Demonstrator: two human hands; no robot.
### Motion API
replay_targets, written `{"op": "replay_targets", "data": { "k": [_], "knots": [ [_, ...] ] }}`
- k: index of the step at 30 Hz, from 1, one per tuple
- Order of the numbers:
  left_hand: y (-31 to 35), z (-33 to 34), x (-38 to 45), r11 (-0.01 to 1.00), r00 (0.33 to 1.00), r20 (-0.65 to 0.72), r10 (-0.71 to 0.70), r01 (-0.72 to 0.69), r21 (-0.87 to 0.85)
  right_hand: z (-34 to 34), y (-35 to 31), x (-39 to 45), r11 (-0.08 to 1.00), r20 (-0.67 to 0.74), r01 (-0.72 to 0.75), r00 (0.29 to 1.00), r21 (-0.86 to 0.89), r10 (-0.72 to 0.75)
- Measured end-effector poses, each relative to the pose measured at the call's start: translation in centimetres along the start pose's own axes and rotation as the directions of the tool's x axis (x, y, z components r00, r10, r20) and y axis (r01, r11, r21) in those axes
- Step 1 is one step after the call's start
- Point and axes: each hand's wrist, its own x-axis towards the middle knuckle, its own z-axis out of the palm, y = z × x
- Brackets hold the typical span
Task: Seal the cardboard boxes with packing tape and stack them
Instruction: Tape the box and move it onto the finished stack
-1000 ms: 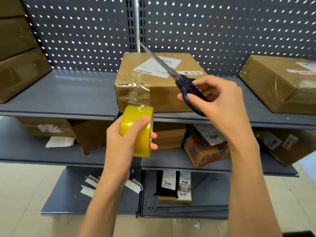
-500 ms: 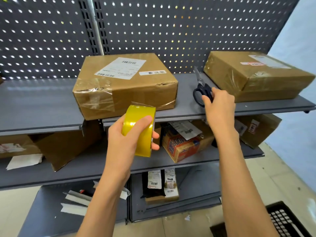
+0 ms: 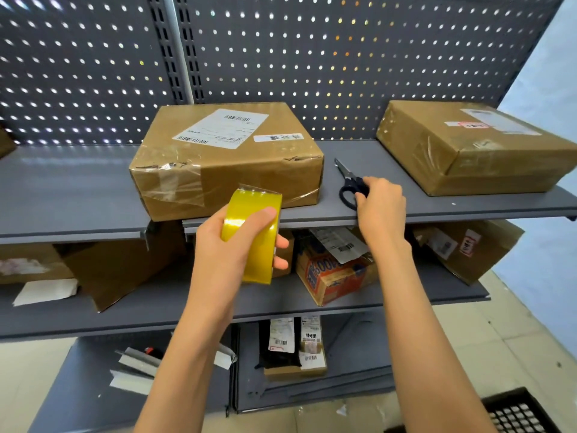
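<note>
So the cardboard box (image 3: pixel 224 157) I'm dealing with sits on the top shelf (image 3: pixel 78 189) of the grey rack, white shipping label (image 3: pixel 225 128) with barcodes facing up, clear tape wrinkled over its front left corner and front face. Left hand (image 3: pixel 224 245) is wrapped around a yellow roll of packing tape (image 3: pixel 253 235) — thumb over the outer face, fingers curled round the far side — held in the air just in front of the box's lower edge, a loose clear tape end sticking up off the roll. Right hand (image 3: pixel 379 207) is on the black-handled scissors (image 3: pixel 351 184), which lie flat on the shelf just right of the box, blades pointing toward the back; fingers curl over the handle loops, though I can't tell if any finger is through a loop. Further right on the same shelf there's a second taped box (image 3: pixel 474 148), well apart from the first. Pegboard back panel (image 3: pixel 312 57) behind everything. On the shelf below: an orange printed carton (image 3: pixel 335 276), a few more brown boxes, loose paper. A black plastic crate (image 3: pixel 521 414) peeks in at the bottom right, on the floor.
</note>
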Motion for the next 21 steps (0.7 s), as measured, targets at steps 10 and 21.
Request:
{"op": "replay_targets", "data": {
  "k": [10,21],
  "knots": [
    [0.9,0.3,-0.9,0.994,0.996,-0.015,0.083,-0.082,0.074,-1.0,-1.1,-0.1,0.965,-0.117,0.257,0.961,0.056,-0.249],
    [4.7,-6.3,-1.6,0.828,0.923,-0.081,0.376,-0.295,0.477,-2.8,-8.4,-2.1,0.842,-0.248,0.536,0.825,0.061,-0.508]
  ]
}}
